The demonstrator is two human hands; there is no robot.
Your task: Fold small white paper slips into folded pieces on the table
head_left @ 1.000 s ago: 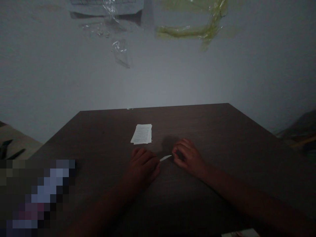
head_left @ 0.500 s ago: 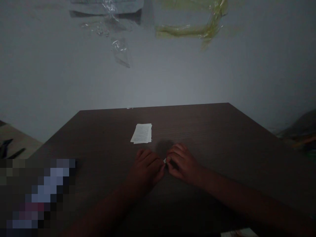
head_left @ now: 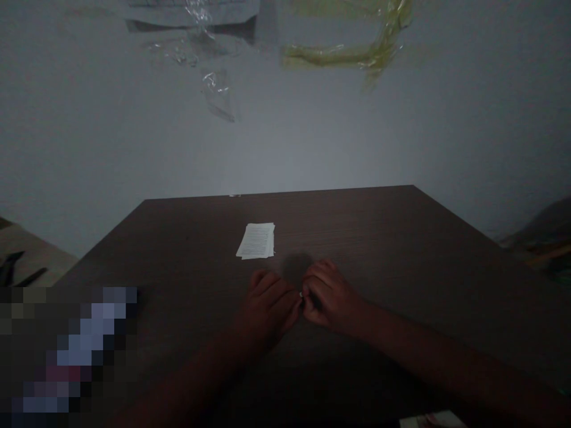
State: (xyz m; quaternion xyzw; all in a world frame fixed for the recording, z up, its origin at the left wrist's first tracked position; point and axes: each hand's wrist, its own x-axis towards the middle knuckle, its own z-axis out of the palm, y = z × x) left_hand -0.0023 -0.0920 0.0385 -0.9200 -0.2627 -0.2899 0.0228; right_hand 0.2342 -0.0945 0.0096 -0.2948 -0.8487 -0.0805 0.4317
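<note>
My left hand and my right hand meet above the middle of the table, both with closed, curled fingers. Between their fingertips shows a tiny bit of white paper, pinched from both sides and mostly covered by the fingers. Its full shape is hidden. Just beyond my left hand lies a small stack of printed paper sheets, flat on the table, its edges slightly uneven.
The dark brown wooden table reaches back to a pale wall with peeling clear and yellow tape. A white scrap lies at the table's far edge. A blurred-out patch covers the lower left.
My left hand has shifted slightly right, closer to my right hand. Less of the white paper shows between the fingertips. The stack of sheets has stayed in place.
</note>
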